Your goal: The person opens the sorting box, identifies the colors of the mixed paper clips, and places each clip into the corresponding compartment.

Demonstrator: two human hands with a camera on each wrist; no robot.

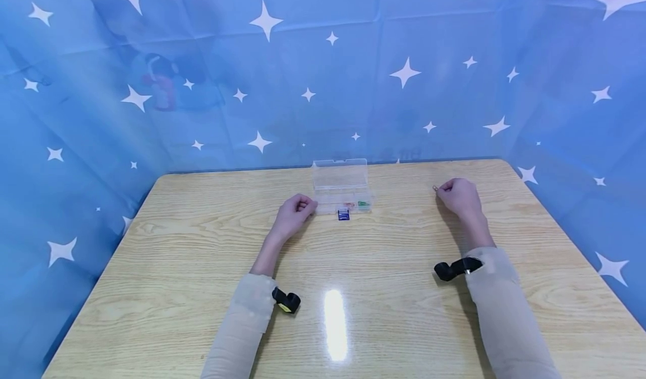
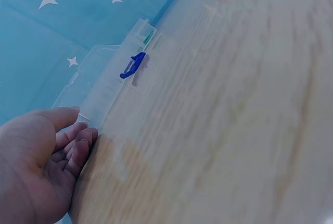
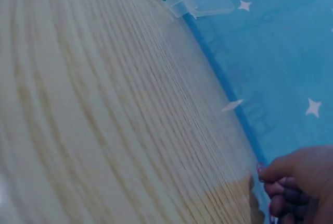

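The left hand [image 1: 295,212] gripped the clear box [image 1: 340,174] by its adjacent end, while the right hand [image 1: 461,197], well apart, pinched a small clip [image 1: 435,188] that slackened fingertips could have dropped.

- Blue cloth [image 1: 323,121] hangs behind the worktop [image 1: 192,312] and comes round on both sides of it, left and right.
- White four-pointed stars [image 1: 266,21], some large, some tiny, are scattered all over it.
- You can see creases [image 1: 434,15] running across the cloth, with looser folds towards the left.
- A faint pinkish figure [image 1: 164,90] shows on the cloth, left of centre.
- The worktop is pale, grained wood, its far corners rounded.
- Light glares back off it in one tall white patch [image 1: 335,326].
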